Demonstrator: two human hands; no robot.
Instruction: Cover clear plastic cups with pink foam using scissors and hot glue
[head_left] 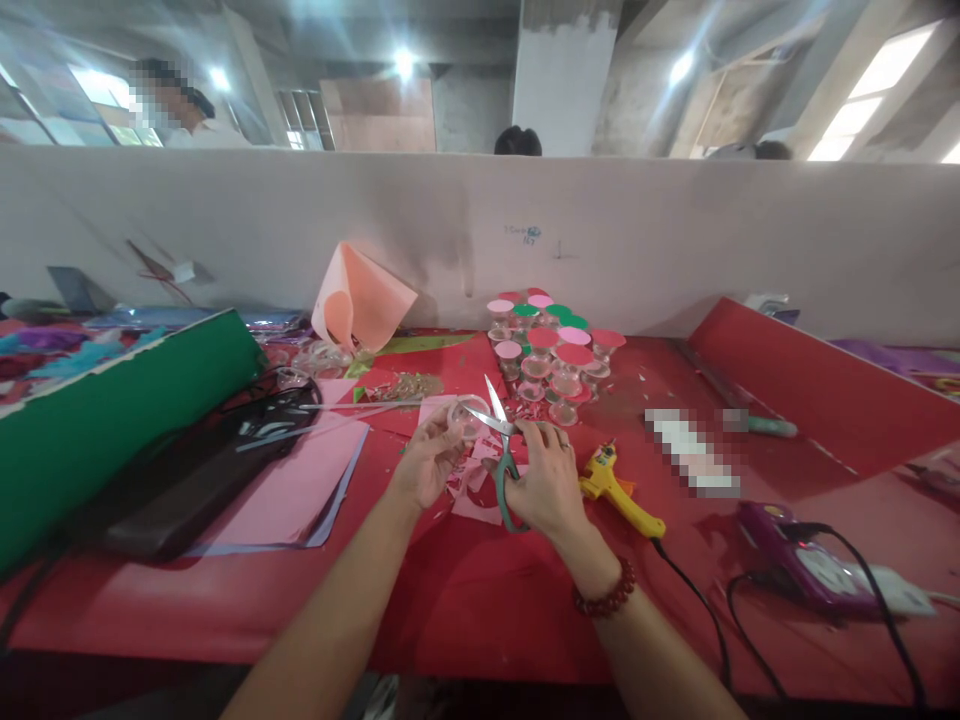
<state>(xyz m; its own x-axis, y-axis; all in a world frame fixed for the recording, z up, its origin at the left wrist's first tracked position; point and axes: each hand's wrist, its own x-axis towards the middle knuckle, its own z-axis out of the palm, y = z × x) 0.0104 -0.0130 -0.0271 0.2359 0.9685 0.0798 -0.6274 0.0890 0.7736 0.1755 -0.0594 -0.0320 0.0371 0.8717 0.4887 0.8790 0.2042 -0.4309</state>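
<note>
My left hand [429,462] is closed on a small clear plastic cup [469,418], pinched at its side. In my right hand [546,478] is a pair of green-handled scissors [504,458], its blades parted. One blade reaches across the cup's rim; the other points up and away. Whether the blade touches the cup I cannot tell. Pink paper scraps [474,490] lie on the red table [450,590] beneath both hands. Just beyond them, several clear cups topped with red, pink and green discs [574,355] stand close together.
A yellow glue gun [619,492] lies right of my right hand, its cord trailing forward. Farther right is a purple power strip [814,560]. Pink sheets [289,490] and a black case [187,480] lie left, beside a green panel [127,430]. A white partition [262,210] runs behind.
</note>
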